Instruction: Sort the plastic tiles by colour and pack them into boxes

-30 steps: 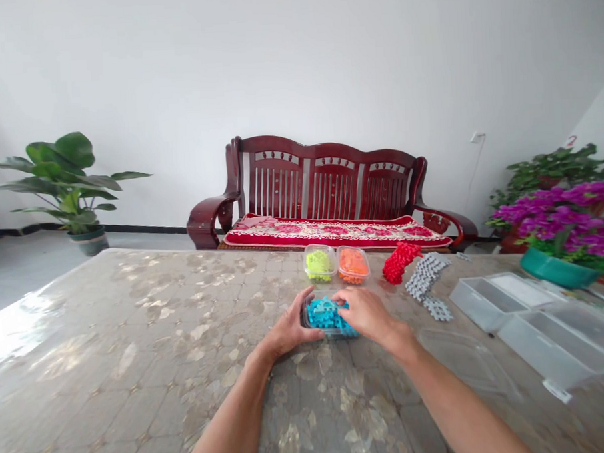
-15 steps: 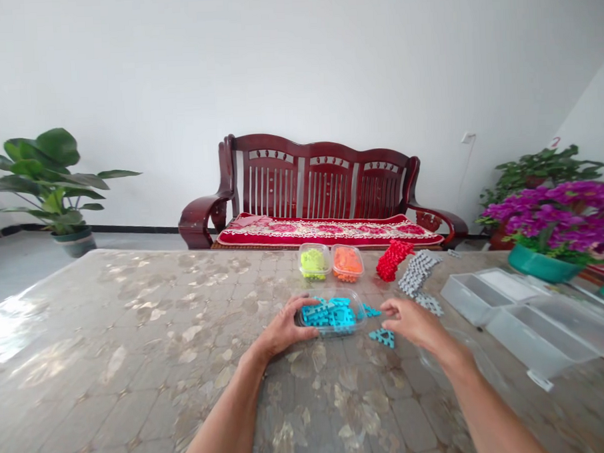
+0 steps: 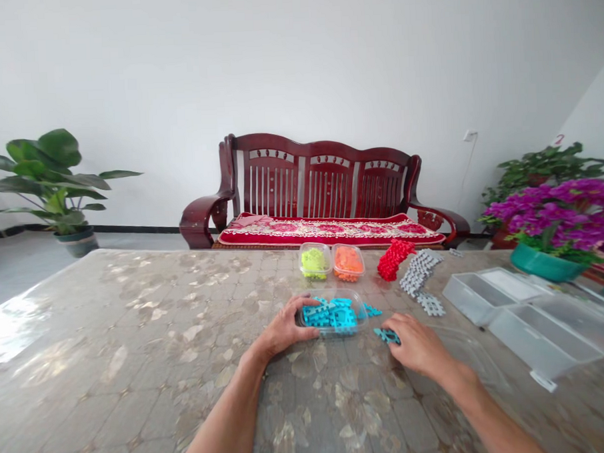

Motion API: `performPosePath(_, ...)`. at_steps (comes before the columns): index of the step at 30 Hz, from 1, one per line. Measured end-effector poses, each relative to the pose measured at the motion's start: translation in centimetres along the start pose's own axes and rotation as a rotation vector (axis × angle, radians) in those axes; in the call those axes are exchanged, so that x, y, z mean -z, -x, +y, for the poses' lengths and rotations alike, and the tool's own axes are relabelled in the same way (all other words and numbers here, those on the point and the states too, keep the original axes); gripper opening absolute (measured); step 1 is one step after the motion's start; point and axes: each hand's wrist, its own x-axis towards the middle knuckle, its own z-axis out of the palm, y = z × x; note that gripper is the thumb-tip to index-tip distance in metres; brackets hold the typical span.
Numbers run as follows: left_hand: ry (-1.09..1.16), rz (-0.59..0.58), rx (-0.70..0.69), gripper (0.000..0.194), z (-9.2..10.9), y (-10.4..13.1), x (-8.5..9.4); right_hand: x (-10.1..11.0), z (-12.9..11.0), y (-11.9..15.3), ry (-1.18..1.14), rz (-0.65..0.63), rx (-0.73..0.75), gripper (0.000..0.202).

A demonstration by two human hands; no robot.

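Observation:
My left hand (image 3: 288, 326) grips the left end of a clear plastic tub (image 3: 359, 323) that holds blue toothed pieces (image 3: 336, 313). To the right of the tub, my right hand (image 3: 410, 340) has its fingers closed on a blue piece (image 3: 387, 335) low over the table. Another blue piece (image 3: 370, 310) lies against the tub's right end. Behind the tub stand two small clear containers, one with yellow-green pieces (image 3: 313, 262) and one with orange pieces (image 3: 348, 260).
On the patterned table (image 3: 162, 366), a red stack (image 3: 395, 258) and grey joined pieces (image 3: 418, 272) lie at the back right. Farther right are an open translucent case (image 3: 531, 330), a clear lid (image 3: 475, 356) and purple flowers in a green pot (image 3: 548, 261).
My right hand has moved down and toward me, closing on the blue piece that lay on the table. My left hand still grips the tub.

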Motion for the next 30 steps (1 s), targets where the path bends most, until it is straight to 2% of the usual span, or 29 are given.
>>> performPosePath(3, 0.003, 0.009, -0.005, 0.063, -0.2, 0.0, 0.0, 0.3, -0.1, 0.0, -0.004, 0.040, -0.072, 0.032)
performPosePath(7, 0.010, 0.015, -0.011, 0.064, -0.3, -0.1, -0.1, 2.2, -0.8, -0.6, -0.216, 0.136, -0.091, 0.033)
performPosePath(10, 0.011, 0.012, -0.011, 0.064, -0.4, -0.1, -0.2, 4.1, -3.2, -1.4, -0.316, 0.220, 0.026, 0.035)
performPosePath(12, 0.011, 0.017, -0.009, 0.064, -0.4, -0.1, -0.2, 4.8, -5.3, -2.1, -0.323, 0.209, 0.133, 0.037)
performPosePath(15, 0.018, 0.020, -0.013, 0.065, -0.4, -0.1, -0.2, 5.0, -7.4, -3.0, -0.296, 0.168, 0.257, 0.039)
performPosePath(18, 0.028, 0.018, -0.017, 0.065, -0.4, 0.0, -0.2, 4.7, -7.9, -3.3, -0.283, 0.157, 0.312, 0.040)
performPosePath(20, 0.033, 0.019, -0.011, 0.065, -0.4, 0.0, -0.2, 4.5, -7.6, -3.3, -0.305, 0.171, 0.298, 0.037)
performPosePath(23, 0.036, 0.020, -0.005, 0.065, -0.5, -0.1, -0.2, 4.1, -6.9, -3.5, -0.432, 0.200, 0.200, 0.028)
performPosePath(26, 0.032, 0.017, -0.007, 0.065, -0.5, -0.1, -0.2, 3.6, -6.5, -4.2, -0.702, 0.163, 0.077, 0.015)
performPosePath(30, 0.029, 0.010, -0.004, 0.066, -0.3, -0.1, -0.1, 2.9, -6.5, -5.4, -1.111, 0.107, -0.029, 0.026)
